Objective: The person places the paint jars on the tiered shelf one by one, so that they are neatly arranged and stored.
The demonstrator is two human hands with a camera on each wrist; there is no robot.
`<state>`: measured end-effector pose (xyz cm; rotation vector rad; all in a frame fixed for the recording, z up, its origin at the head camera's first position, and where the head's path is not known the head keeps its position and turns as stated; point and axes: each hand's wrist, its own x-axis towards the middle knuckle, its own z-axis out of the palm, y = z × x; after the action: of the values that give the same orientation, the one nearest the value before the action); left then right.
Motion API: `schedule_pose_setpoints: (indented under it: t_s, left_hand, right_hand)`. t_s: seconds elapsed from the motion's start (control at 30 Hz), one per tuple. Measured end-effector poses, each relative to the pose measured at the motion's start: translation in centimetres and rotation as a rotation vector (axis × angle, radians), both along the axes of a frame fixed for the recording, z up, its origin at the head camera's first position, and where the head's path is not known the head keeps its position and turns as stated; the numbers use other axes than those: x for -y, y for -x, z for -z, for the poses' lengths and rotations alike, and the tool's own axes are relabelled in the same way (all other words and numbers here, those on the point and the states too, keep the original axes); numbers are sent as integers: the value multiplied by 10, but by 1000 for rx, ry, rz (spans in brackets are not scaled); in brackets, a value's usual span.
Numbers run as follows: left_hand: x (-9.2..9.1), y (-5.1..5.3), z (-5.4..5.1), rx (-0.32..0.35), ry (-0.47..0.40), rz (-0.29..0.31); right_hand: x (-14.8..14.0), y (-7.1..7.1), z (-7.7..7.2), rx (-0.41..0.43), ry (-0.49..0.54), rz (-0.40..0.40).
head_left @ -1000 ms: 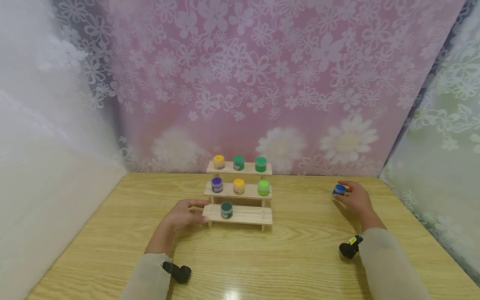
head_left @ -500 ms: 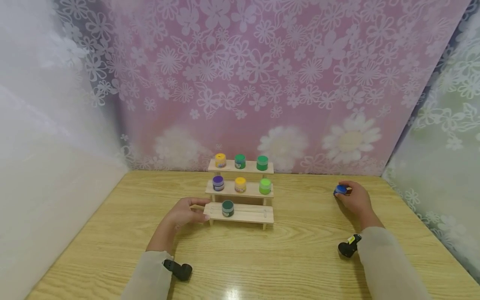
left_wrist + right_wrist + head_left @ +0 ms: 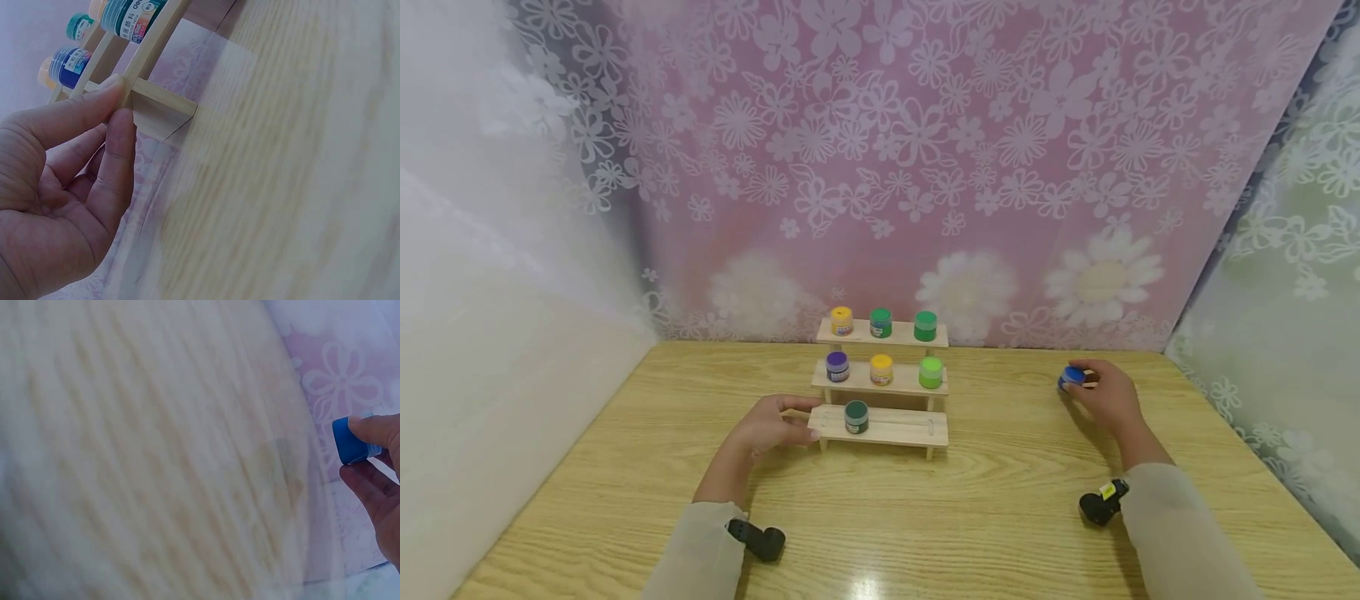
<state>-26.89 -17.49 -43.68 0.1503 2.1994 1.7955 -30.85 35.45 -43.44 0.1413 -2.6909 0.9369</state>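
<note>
At the right of the table, my right hand point(image 3: 1108, 398) pinches a small paint jar with a blue lid point(image 3: 1071, 379) between thumb and fingers. The blue jar point(image 3: 351, 440) also shows in the right wrist view; whether it touches the table I cannot tell. My left hand point(image 3: 771, 429) pinches the left end of the lowest step of a three-step wooden rack point(image 3: 895, 427), thumb and forefinger meeting at the board's end in the left wrist view. A dark green paint jar point(image 3: 856, 417) stands on that step, left of its middle.
The middle step bears a purple jar point(image 3: 837, 367), a yellow jar point(image 3: 882, 370) and a light green jar point(image 3: 931, 372). On the top step are another yellow jar point(image 3: 842, 321) and two green jars point(image 3: 881, 322). A pink floral curtain point(image 3: 880, 167) hangs behind the table.
My right hand has closed its thumb and fingers on the blue jar and shifted it slightly left. My left hand keeps its hold on the rack.
</note>
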Motion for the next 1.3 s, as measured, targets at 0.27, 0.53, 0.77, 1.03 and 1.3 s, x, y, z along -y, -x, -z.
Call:
schedule_pose_setpoints:
  t_s: [0.27, 0.53, 0.77, 1.03, 1.3]
  left_hand:
    - [2, 0, -1, 0, -3, -5]
    - [2, -2, -1, -5, 1, 11]
    - [0, -3, -3, -19, 4, 17]
    - [1, -1, -1, -7, 7, -8]
    - [0, -1, -1, -9, 2, -1]
  right_hand:
    - [14, -5, -8, -52, 47, -27]
    - [27, -14, -14, -63, 43, -78]
    - [37, -21, -20, -132, 53, -124]
    - [47, -28, -27, -157, 86, -178]
    - [57, -37, -34, -189, 91, -222]
